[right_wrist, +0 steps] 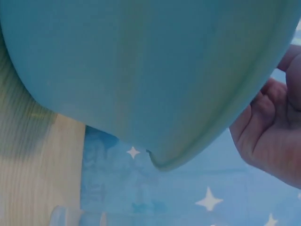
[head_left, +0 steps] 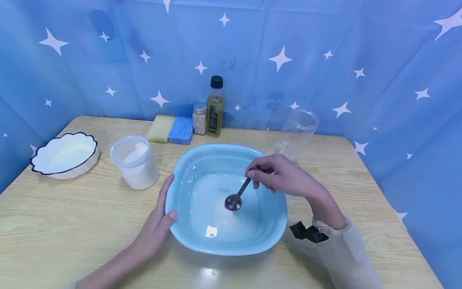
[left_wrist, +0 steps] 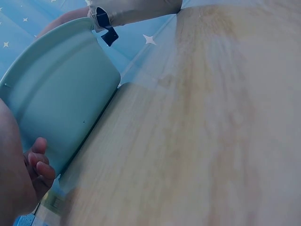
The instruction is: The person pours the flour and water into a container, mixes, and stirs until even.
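In the head view a light blue plastic basin (head_left: 225, 249) stands on the table, with liquid and some white powder in its bottom. My left hand (head_left: 159, 220) holds its left side, thumb at the rim and fingers against the outer wall. My right hand (head_left: 281, 174) reaches over the right rim and pinches the handle of a dark spoon (head_left: 233, 202), whose bowl hangs tilted down over the basin's middle with white bits in it. From the right wrist view the basin's outer wall (right_wrist: 141, 70) hides the spoon, while the right hand (right_wrist: 273, 117) shows at the rim.
A clear jar of white powder (head_left: 138, 168) and a scalloped white dish (head_left: 68, 170) stand left. Behind are a yellow sponge (head_left: 160, 128), a blue sponge (head_left: 181, 130), a small shaker jar (head_left: 199, 119) and an oil bottle (head_left: 214, 110). A clear empty jar (head_left: 297, 128) stands behind the right hand.
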`<state>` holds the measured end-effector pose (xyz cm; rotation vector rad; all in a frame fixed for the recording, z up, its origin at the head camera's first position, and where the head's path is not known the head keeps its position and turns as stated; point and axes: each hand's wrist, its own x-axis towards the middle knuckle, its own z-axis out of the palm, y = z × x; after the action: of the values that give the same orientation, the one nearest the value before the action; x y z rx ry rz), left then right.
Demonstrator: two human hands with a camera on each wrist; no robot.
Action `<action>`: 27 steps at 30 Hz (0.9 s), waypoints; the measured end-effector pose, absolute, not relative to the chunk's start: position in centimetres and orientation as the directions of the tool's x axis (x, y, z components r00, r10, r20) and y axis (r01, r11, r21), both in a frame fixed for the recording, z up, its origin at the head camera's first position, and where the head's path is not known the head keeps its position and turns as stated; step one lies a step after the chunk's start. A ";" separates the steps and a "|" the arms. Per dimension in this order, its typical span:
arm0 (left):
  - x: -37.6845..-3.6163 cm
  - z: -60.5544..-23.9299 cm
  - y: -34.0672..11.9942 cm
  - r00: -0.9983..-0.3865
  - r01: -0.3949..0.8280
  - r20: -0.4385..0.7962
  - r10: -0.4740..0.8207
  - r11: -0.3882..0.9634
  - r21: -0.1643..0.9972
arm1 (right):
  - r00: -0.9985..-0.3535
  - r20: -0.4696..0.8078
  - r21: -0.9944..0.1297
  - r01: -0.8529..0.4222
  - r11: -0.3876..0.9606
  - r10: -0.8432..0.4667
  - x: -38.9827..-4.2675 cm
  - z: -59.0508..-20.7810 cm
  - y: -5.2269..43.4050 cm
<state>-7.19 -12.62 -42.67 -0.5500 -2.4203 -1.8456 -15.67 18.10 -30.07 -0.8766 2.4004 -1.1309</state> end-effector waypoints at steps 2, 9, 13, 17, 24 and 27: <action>-7.2 -42.7 -12.6 -0.935 0.306 0.250 0.252 0.213 0.928 | -0.776 -0.014 -0.766 -0.396 0.505 -0.630 -15.6 -30.0 18.2; -7.1 -42.8 -12.6 -0.936 0.296 0.241 0.258 0.197 0.935 | -0.811 0.105 -0.642 -0.498 0.583 -0.576 -15.7 -30.2 18.4; -7.1 -42.6 -12.6 -0.938 0.299 0.244 0.246 0.216 0.929 | -0.806 0.128 -0.606 -0.525 0.598 -0.578 -15.9 -30.3 18.5; -7.2 -42.5 -12.5 -0.938 0.303 0.246 0.245 0.231 0.924 | -0.805 0.118 -0.604 -0.523 0.601 -0.581 -15.9 -30.3 18.4; -7.2 -42.5 -12.5 -0.937 0.304 0.248 0.245 0.225 0.926 | -0.790 0.120 -0.646 -0.522 0.556 -0.601 -15.7 -30.4 17.8; -7.2 -42.5 -12.5 -0.937 0.304 0.248 0.246 0.223 0.926 | -0.781 0.111 -0.665 -0.518 0.538 -0.614 -15.6 -30.6 17.4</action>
<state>-7.19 -12.54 -42.51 -0.5441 -2.4191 -1.8501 -15.62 17.38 -30.59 -0.9750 2.6335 -1.0701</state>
